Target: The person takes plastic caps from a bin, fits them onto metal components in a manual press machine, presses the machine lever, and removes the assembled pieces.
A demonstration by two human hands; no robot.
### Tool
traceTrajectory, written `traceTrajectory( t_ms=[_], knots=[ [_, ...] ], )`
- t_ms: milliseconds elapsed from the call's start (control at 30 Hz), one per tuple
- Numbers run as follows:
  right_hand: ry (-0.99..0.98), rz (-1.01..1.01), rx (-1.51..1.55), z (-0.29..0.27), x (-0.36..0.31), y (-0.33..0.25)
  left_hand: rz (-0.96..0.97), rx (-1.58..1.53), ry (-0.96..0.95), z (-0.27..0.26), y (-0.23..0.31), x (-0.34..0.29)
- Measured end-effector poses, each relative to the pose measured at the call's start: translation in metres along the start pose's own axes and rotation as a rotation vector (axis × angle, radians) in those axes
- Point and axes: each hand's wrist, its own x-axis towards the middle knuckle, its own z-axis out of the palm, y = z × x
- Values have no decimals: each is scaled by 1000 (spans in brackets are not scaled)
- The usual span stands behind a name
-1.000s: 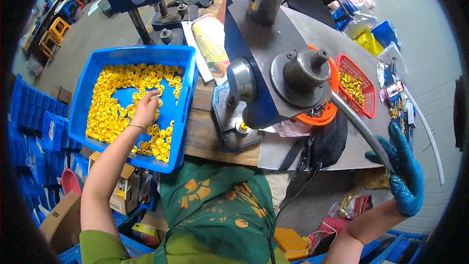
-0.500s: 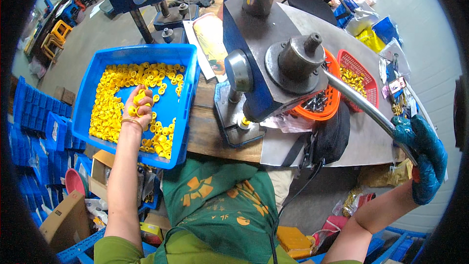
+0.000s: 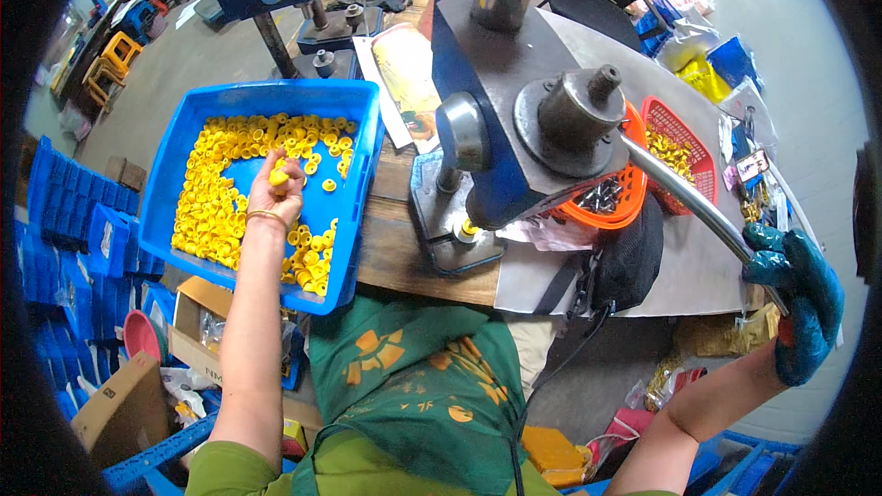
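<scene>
Head view: bare left hand (image 3: pixel 278 200) is over the blue tray (image 3: pixel 323 213), palm turned up, fingers curled in and holding at least one yellow cap (image 3: pixel 278 178); exact count in the palm cannot be told. Many loose yellow caps (image 3: pixel 204 213) lie in the tray, heaped toward its left and far sides, with a smaller group at the near right corner and blue bottom bare between. Right hand (image 3: pixel 801 298), in a teal glove, is closed round the lower end of the metal lever (image 3: pixel 684 200) of the press (image 3: pixel 491 83). One yellow piece (image 3: pixel 468 229) sits at the press base, under the head. Press stands on the wooden worktop (image 3: pixel 390 262), right of the tray. Beyond the lever: orange basket (image 3: pixel 632 207) with dark pieces (image 3: pixel 602 195), beside it a red basket (image 3: pixel 703 179) with yellow pieces (image 3: pixel 669 152). Black bag (image 3: pixel 632 262) lies nearer.
</scene>
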Motion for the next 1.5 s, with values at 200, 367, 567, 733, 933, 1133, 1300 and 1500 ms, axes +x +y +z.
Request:
traceTrajectory(
  t_ms=[200, 367, 567, 733, 933, 1133, 1300, 1500],
  knots=[
    [56, 53, -39, 0, -7, -2, -31, -213, -149, 5, -12, -14],
    [47, 56, -5, -5, -10, 0, -3, -183, -118, -6, 0, 5],
    [17, 4, -48, -3, -9, 0, 248, 155, 5, 33, -43, -31],
    [15, 23, -106, -4, -8, 1, 89, 334, -9, 39, -61, -44],
    [151, -1, -185, -23, -33, 17, 589, 1729, -447, 8, -180, -67],
    [69, 73, -19, 1, -6, 3, 696, 2059, -501, -6, -213, -49],
    [93, 117, -71, 6, -3, 0, 801, 1977, -582, -14, -215, -42],
    [-462, 536, -117, 44, -8, 48, -6, 1112, -163, -16, -196, -54]
  ],
)
